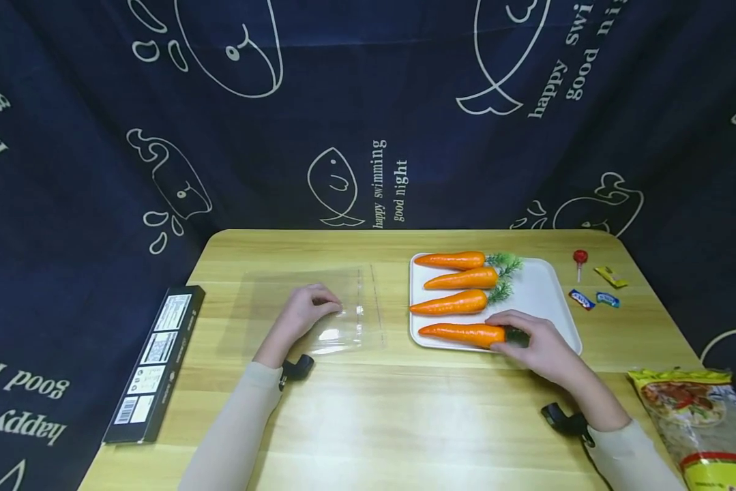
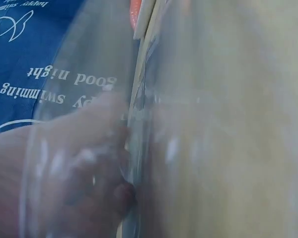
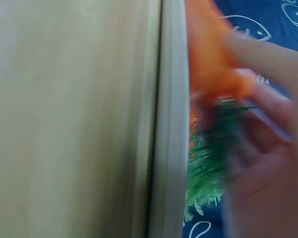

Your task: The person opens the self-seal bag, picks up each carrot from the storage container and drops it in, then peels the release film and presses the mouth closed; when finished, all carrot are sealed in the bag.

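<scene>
A clear plastic bag (image 1: 350,331) lies flat on the table left of centre, and my left hand (image 1: 306,314) pinches it. In the left wrist view the clear film (image 2: 213,139) stretches across the picture, with the blurred left hand (image 2: 74,173) seen through it. On the right, my right hand (image 1: 542,344) grips the nearest carrot (image 1: 462,333) at its leafy end, over the white tray (image 1: 548,290). Thumb and fingers are around the orange top (image 3: 213,64) in the right wrist view, with green leaves (image 3: 213,148) below. Several other carrots (image 1: 450,302) lie behind it on the tray.
A long black box (image 1: 155,365) lies at the table's left edge. Right of the tray are a red lollipop (image 1: 580,256), a yellow-wrapped sweet (image 1: 611,276) and two blue-wrapped sweets (image 1: 608,299). A printed food packet (image 1: 699,423) lies at the front right.
</scene>
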A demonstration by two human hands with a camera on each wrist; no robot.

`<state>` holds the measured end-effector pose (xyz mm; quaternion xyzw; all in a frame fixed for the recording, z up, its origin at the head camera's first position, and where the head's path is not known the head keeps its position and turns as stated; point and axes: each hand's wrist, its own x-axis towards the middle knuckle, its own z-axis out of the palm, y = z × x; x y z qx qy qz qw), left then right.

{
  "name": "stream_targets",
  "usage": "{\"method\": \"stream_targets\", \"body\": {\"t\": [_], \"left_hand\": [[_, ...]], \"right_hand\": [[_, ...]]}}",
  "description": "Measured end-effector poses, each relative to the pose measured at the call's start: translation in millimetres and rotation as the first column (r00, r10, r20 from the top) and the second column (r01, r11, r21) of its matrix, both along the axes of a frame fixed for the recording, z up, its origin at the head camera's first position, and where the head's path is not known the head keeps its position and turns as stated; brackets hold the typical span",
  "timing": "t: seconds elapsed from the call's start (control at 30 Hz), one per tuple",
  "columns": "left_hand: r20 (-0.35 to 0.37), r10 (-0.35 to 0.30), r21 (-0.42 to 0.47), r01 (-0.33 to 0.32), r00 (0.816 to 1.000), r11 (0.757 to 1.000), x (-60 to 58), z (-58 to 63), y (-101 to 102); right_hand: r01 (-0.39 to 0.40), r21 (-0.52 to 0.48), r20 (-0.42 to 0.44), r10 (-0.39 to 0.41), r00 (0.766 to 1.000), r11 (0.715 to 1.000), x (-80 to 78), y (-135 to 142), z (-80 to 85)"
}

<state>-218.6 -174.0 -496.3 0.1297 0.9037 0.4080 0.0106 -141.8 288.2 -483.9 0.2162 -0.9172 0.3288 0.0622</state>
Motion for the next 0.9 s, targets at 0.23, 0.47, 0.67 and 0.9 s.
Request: {"method": "stream_targets", "body": {"t": [0.23,0.47,0.67,0.9], "left_hand": [[-0.137,0.095,0.184,-0.07,0.986,0.981,6.9,17.1,15.6],[-0.276,0.135,0.28,-0.055,0.952,0.958,22.2,29.9,36.9],[-0.327,0.156,0.379,-0.022,0.932,0.925,29.8,27.2,51.5],[-0.291,0.168,0.433,-0.027,0.942,0.901,46.6,36.6,61.8]], "right_hand": [[0.021,-0.04,-0.107,-0.025,0.994,0.999,-8.9,-35.4,39.6],[-0.091,0.04,-0.092,0.094,0.991,0.995,-34.2,-102.5,55.0],[-0.166,0.073,-0.006,0.167,0.986,0.983,-45.5,-167.0,43.3],[-0.279,0.104,0.068,0.273,0.96,0.955,-58.5,-220.1,21.5]]}}
